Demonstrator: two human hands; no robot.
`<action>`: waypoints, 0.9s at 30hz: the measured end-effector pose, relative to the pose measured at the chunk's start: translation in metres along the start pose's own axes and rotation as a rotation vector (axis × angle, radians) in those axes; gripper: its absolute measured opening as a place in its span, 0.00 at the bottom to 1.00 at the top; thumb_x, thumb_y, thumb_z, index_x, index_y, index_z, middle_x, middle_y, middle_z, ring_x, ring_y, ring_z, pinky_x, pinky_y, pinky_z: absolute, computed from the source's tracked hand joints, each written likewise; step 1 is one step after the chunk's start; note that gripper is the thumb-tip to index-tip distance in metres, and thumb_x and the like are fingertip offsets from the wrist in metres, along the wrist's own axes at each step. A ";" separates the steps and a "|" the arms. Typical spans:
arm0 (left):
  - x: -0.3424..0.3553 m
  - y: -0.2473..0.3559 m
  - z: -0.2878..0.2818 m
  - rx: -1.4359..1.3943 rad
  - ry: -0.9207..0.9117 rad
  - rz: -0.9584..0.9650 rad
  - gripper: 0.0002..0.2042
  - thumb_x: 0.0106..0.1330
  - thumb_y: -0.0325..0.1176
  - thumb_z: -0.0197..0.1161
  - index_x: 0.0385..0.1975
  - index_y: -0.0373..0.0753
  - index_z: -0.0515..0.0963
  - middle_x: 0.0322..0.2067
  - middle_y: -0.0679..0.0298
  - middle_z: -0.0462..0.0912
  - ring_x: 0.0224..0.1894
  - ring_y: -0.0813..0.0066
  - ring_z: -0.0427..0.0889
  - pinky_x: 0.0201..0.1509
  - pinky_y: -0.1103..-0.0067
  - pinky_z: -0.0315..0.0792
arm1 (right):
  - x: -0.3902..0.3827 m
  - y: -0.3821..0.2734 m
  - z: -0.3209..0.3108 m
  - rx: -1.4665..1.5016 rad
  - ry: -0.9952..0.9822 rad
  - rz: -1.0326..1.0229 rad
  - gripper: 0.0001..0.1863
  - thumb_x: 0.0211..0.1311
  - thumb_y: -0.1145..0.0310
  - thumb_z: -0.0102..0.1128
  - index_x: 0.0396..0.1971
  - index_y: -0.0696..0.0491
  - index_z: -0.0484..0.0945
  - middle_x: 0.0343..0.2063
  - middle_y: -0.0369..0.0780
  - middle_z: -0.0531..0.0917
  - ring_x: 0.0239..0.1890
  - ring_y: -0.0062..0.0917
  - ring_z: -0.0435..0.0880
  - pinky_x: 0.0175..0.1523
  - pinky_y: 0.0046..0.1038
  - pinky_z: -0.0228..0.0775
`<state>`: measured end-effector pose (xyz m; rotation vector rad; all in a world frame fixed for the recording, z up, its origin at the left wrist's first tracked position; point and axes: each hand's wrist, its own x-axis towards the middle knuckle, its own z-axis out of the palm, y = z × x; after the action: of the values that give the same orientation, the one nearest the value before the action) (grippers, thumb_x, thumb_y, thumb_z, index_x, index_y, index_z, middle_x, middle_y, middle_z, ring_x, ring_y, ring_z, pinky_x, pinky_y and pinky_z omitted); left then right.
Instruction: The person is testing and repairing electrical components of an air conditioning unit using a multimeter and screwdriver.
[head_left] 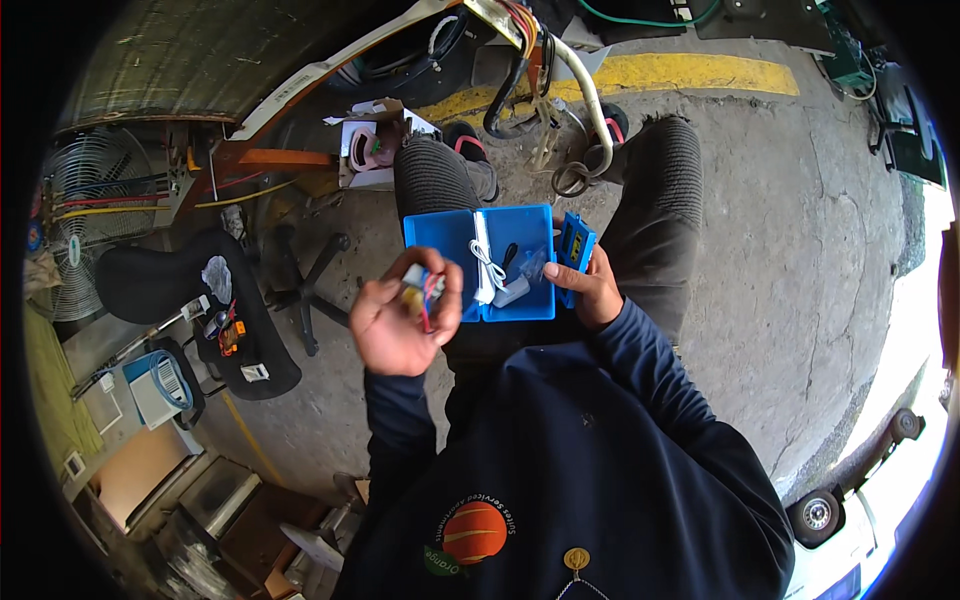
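An open blue plastic box (440, 228) rests across my thighs. In its right half lie a white cable (487, 262), a thin black cable (510, 254), a clear plastic bag (535, 264) and a small grey piece (512, 292). My left hand (395, 325), palm up with curled fingers, holds a small bundle of coloured wires (430, 290) over the box's left edge; motion blurs it, and its exact kind is unclear. At the box's right edge, my right hand (597, 290) grips a blue device with a small yellowish panel (577, 243), the thumb across its front.
A black chair (160, 275) at left bears wires, an orange piece and a plastic bag. Behind it stands a metal fan (85, 225). An open carton (368, 178) sits beyond my left knee. Ahead hang a bent white pipe (590, 90) and loose wiring (522, 28).
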<state>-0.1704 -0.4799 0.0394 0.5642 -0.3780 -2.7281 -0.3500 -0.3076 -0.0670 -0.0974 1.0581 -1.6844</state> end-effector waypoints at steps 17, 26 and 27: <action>0.004 -0.040 0.045 0.547 0.249 0.228 0.26 0.69 0.21 0.59 0.67 0.34 0.63 0.60 0.44 0.73 0.55 0.54 0.81 0.64 0.67 0.74 | 0.006 -0.001 0.021 -0.096 -0.026 0.076 0.32 0.58 0.75 0.71 0.62 0.60 0.69 0.42 0.40 0.83 0.41 0.25 0.82 0.56 0.25 0.73; 0.049 -0.051 -0.003 0.741 0.357 0.098 0.20 0.72 0.25 0.62 0.61 0.28 0.69 0.51 0.52 0.80 0.47 0.72 0.81 0.58 0.81 0.74 | 0.004 0.002 0.018 -0.101 -0.018 0.047 0.28 0.58 0.76 0.71 0.59 0.59 0.72 0.40 0.38 0.83 0.39 0.21 0.81 0.51 0.21 0.73; 0.052 -0.055 -0.004 0.751 0.366 0.101 0.20 0.72 0.25 0.62 0.61 0.28 0.69 0.50 0.52 0.80 0.46 0.73 0.81 0.56 0.82 0.74 | 0.005 0.001 0.018 -0.099 -0.021 0.047 0.28 0.58 0.76 0.71 0.58 0.59 0.72 0.40 0.38 0.83 0.39 0.21 0.81 0.50 0.21 0.73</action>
<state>-0.2277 -0.4500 0.0007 1.1625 -1.2951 -2.2491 -0.3414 -0.3219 -0.0595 -0.1523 1.1197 -1.5864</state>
